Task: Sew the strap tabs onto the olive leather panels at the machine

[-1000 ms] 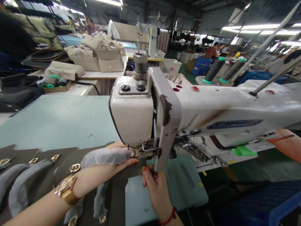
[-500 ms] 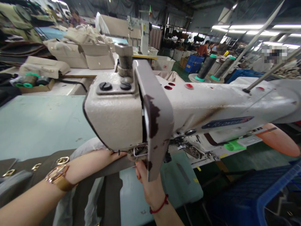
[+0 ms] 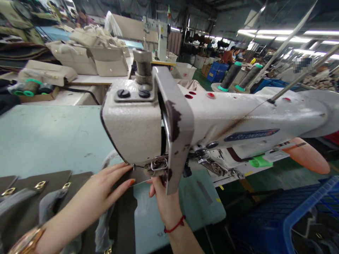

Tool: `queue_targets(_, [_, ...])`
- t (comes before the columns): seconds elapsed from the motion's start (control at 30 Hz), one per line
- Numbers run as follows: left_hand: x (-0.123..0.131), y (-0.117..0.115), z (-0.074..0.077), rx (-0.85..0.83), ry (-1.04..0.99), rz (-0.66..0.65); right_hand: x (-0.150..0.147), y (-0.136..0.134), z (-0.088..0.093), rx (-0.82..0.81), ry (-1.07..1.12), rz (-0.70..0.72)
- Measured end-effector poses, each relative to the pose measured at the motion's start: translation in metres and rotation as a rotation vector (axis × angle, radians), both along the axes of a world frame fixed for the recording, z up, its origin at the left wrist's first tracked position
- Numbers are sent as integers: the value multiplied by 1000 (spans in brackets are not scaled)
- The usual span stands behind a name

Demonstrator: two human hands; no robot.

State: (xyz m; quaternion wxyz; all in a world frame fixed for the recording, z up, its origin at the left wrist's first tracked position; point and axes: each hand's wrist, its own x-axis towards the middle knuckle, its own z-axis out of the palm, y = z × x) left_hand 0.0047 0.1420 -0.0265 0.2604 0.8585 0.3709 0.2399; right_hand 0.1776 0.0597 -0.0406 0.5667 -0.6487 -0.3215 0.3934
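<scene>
A white sewing machine (image 3: 132, 130) fills the middle of the view. My left hand (image 3: 111, 185), a gold watch at its wrist, lies on a dark brown panel (image 3: 124, 218) left of the needle area, thumb apart from the fingers. Its fingertips reach the lower edge of the machine head. My right hand (image 3: 162, 194), with a red string bracelet, has its fingers bent at the panel's edge under the presser area; the machine's grey guard partly covers them, and what they grip is hidden. More dark panels with gold buckles (image 3: 40, 185) and translucent wrapping lie at the left.
Beige bags (image 3: 108, 61) stand on a table behind. Thread spools (image 3: 230, 76) rise beyond the machine. At the lower right is a blue crate (image 3: 288, 218) holding dark pieces. An orange disc (image 3: 307, 155) sits under the machine arm. People sit far back.
My left hand has drawn back to the left from under the machine head, its fingers now showing. The dark panels at the left have shifted a little. My right hand stays near the needle area.
</scene>
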Motion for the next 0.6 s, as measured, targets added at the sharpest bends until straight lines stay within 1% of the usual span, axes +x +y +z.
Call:
queue_targets(0.03, [-6,-16,-6,-40,-15,41,0,0,0,5,-10,3])
queue_targets(0.07, [-9,-33,-12,-108,-72,92,1,0,-1,12,-20,7])
queue_targets(0.1, [-9,-49,-17,-231,-146,141,2,1,-3,15,-29,12])
queue_targets(0.13, [-5,-62,-23,-411,-232,173,2,1,-6,14,-36,21])
queue_targets(0.17, [2,-71,-28,-646,-332,205,3,2,-10,8,-39,34])
queue_targets(0.23, [24,-77,-35,-1099,-604,287,4,4,-17,-14,-42,60])
queue_targets(0.27, [36,-74,-38,-1246,-754,307,4,5,-20,-23,-42,65])
queue_targets(0.3, [47,-68,-39,-1327,-876,318,4,6,-22,-26,-42,65])
queue_targets(0.33, [56,-60,-40,-1369,-947,317,5,7,-24,-26,-44,64])
queue_targets(0.37, [62,-52,-40,-1376,-974,319,5,7,-25,-23,-51,63])
queue_targets(0.4, [66,-44,-39,-1366,-956,331,6,7,-25,-18,-62,69])
queue_targets(0.5, [67,-33,-33,-1270,-786,400,8,3,-24,4,-95,114])
queue_targets(0.6, [63,-33,-22,-1176,-590,441,11,-9,-23,12,-95,155])
